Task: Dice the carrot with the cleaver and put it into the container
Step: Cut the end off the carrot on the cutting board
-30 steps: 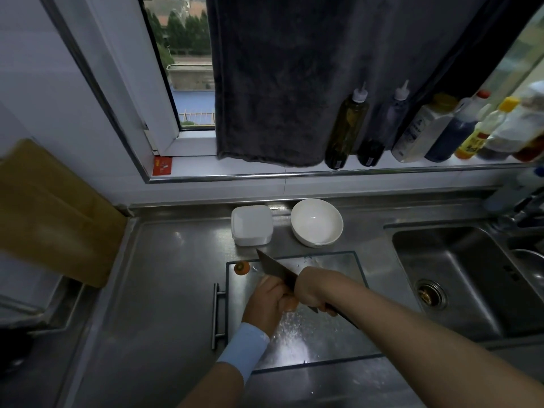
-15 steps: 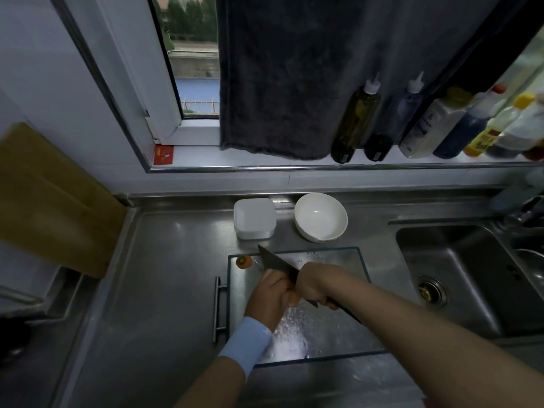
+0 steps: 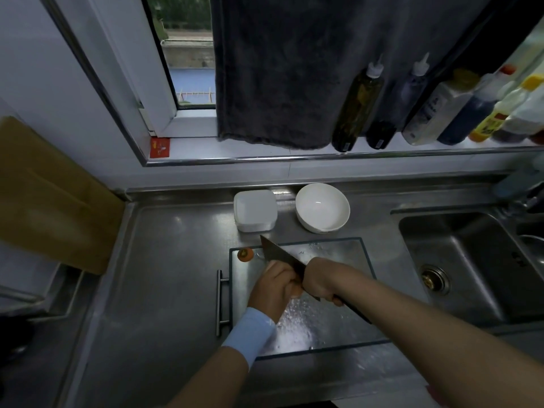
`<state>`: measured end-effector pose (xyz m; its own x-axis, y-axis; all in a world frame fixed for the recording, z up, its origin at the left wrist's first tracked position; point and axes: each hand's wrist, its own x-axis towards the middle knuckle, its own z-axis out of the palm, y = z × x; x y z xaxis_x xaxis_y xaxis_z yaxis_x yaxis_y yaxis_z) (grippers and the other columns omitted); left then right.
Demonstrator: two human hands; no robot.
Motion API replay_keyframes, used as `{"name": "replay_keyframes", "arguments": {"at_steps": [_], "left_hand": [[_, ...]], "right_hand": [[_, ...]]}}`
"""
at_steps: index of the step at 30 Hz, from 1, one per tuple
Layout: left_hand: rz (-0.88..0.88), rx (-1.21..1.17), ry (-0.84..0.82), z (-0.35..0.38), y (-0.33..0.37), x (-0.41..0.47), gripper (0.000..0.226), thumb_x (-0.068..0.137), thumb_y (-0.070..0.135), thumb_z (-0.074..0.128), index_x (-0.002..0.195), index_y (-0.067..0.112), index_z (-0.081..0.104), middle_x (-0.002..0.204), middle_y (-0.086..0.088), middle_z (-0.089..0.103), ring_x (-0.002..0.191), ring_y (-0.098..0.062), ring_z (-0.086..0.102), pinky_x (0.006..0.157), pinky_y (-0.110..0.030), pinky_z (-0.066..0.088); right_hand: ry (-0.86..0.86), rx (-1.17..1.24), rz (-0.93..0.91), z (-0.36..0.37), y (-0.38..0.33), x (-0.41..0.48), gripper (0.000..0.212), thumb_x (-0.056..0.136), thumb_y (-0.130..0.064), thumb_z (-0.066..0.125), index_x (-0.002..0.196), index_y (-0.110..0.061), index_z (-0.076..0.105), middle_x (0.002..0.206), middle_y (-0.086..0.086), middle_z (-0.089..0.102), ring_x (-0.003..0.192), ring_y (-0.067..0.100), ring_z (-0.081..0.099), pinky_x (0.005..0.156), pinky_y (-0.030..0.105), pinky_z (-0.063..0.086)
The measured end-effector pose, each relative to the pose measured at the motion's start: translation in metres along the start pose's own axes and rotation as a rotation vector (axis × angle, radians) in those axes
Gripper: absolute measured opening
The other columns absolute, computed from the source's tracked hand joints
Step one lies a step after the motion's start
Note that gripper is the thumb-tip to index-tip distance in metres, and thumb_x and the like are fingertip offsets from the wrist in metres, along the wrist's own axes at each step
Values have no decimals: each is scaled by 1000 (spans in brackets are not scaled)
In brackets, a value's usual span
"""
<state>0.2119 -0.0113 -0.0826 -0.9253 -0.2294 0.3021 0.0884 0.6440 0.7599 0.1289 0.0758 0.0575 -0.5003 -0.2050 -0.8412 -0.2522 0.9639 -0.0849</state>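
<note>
Gleaming wet board (image 3: 338, 254) under cleaver (image 3: 276, 253), steel counter (image 3: 170, 275), sink (image 3: 459, 260) beside, window (image 3: 188, 54) behind

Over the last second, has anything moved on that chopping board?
Nothing visibly changed. The right hand still grips the cleaver, its blade beside the left hand, which still holds the carrot on the cutting board. The cut carrot end, white container and bowl stay put. Only the camera view shifted slightly.

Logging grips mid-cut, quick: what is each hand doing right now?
Left hand: closed, fingers curled over the carrot, holding it on the cutting board.
Right hand: closed, gripping the cleaver by its handle.
</note>
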Motion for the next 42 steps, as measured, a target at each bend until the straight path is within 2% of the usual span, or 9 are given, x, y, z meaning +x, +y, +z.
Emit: {"name": "replay_keyframes", "arguments": {"at_steps": [11, 13, 16, 29, 33, 36, 38, 40, 42], "left_hand": [[36, 33, 19, 1, -4, 0, 14, 87, 13, 58, 85, 8, 71, 90, -2, 61, 92, -2, 45, 86, -5, 33], [41, 38, 5, 1, -6, 1, 8, 85, 5, 64, 86, 7, 71, 91, -2, 62, 92, -4, 47, 86, -6, 34], [63, 53, -5, 2, -7, 0, 12, 82, -4, 68, 86, 7, 71, 92, -2, 62, 92, -4, 47, 87, -8, 35], [56, 115, 8, 3, -8, 1, 12, 83, -4, 67, 86, 6, 71, 92, -3, 61, 92, -2, 45, 87, -7, 33], [45, 90, -2, 2, -7, 1, 12, 83, -4, 67, 84, 7, 71, 91, -2, 61, 92, 9, 39, 87, -5, 33], [51, 88, -1, 2, -6, 2, 11, 83, -4, 67, 84, 6, 71, 91, -3, 61, 92, 10, 38, 87, -4, 32], [44, 93, -8, 3, -10, 0, 12, 83, -4, 67, 85, 7, 71, 92, -2, 61, 92, 10, 40, 87, -5, 32], [53, 101, -40, 3, -11, 0, 12, 83, -3, 68, 84, 9, 71, 92, -1, 61, 93, 10, 40, 86, -5, 32], [70, 116, -42, 3, -11, -1, 11, 83, -1, 68, 83, 10, 71, 92, 0, 61, 92, 8, 39, 86, -5, 32]], "right_hand": [[30, 7, -16, 7, 2, -1, 30, 98, -9, 53, 69, -5, 43, 64, 13, 48, 49, 21, 48, 45, 26, 41], [51, 33, -46, 11, 4, -3, 32, 99, -11, 51, 69, -9, 39, 65, 9, 47, 51, 18, 46, 45, 23, 39], [84, 85, -84, 13, 6, -2, 28, 99, -14, 50, 73, -10, 40, 68, 6, 47, 54, 15, 47, 46, 22, 38], [119, 142, -153, 25, 16, 14, 30, 99, -13, 50, 71, -18, 39, 70, 1, 46, 57, 11, 45, 47, 19, 34], [138, 183, -146, 36, 20, 28, 20, 97, -14, 53, 79, -12, 44, 73, 0, 46, 68, 16, 53, 49, 20, 36], [158, 213, -152, 42, 23, 37, 26, 97, -15, 53, 74, -16, 42, 73, 0, 46, 63, 14, 49, 49, 22, 38], [178, 207, -147, 48, 25, 47, 22, 95, -13, 53, 75, -16, 45, 77, 2, 52, 69, 17, 56, 56, 25, 45], [209, 195, -153, 56, 26, 58, 6, 93, -13, 55, 87, -13, 56, 90, 6, 61, 84, 21, 64, 71, 29, 53], [217, 190, -168, 62, 28, 68, 8, 92, -15, 56, 98, -12, 60, 97, 7, 64, 88, 21, 64, 78, 30, 54]]}}
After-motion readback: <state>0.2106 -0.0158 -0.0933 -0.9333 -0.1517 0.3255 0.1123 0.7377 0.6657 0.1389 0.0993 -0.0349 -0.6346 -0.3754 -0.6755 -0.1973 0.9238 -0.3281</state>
